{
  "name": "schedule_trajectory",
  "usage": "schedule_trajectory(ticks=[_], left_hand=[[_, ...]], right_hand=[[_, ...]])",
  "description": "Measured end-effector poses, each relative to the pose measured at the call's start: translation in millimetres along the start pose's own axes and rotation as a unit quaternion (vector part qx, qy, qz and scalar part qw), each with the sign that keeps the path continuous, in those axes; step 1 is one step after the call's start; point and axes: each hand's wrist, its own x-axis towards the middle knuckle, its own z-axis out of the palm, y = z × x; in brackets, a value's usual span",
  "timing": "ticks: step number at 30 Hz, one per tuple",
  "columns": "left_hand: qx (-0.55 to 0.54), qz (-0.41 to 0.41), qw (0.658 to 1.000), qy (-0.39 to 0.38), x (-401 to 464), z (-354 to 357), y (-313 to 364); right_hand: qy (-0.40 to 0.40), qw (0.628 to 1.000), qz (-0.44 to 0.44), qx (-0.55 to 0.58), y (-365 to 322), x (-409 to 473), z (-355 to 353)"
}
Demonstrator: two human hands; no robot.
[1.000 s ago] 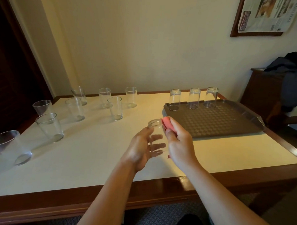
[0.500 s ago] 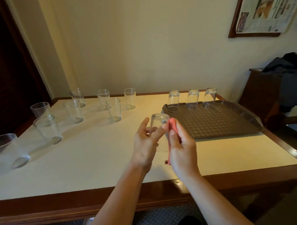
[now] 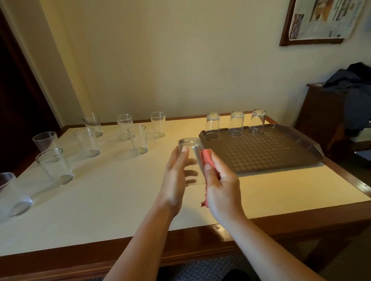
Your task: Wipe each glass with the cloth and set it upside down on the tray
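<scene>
Above table (image 3: 115, 201), just left of tray (image 3: 306, 144): left hand (image 3: 174, 182) fingers curled round inverted glass (image 3: 191, 153); right hand (image 3: 221, 183) pinches red cloth (image 3: 208, 160) against it. Risk: smooth glass slipping from light grip.

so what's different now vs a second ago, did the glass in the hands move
The held glass has been turned from lying tilted to base up and raised a little toward the tray. The left hand keeps gripping it; the right hand still presses the red cloth against its side. Three upturned glasses on the tray and eight on the table stayed put.
</scene>
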Motion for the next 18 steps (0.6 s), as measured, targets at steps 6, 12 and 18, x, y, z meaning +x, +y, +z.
schedule_trajectory(ticks=[6, 12, 18], left_hand=[[0.024, -0.009, 0.999, -0.028, 1.7, -1.6, 11.4], [0.025, -0.076, 0.995, -0.051, -4.2, 6.2, 10.6], [0.024, 0.015, 0.999, 0.021, 1.0, 0.8, 17.3]], right_hand=[[0.028, 0.998, 0.034, 0.043, 1.2, 5.2, -6.6], [0.025, 0.998, 0.035, 0.038, 0.1, 15.9, -8.4], [0.029, 0.999, 0.016, 0.029, -7.2, -11.3, -1.2]])
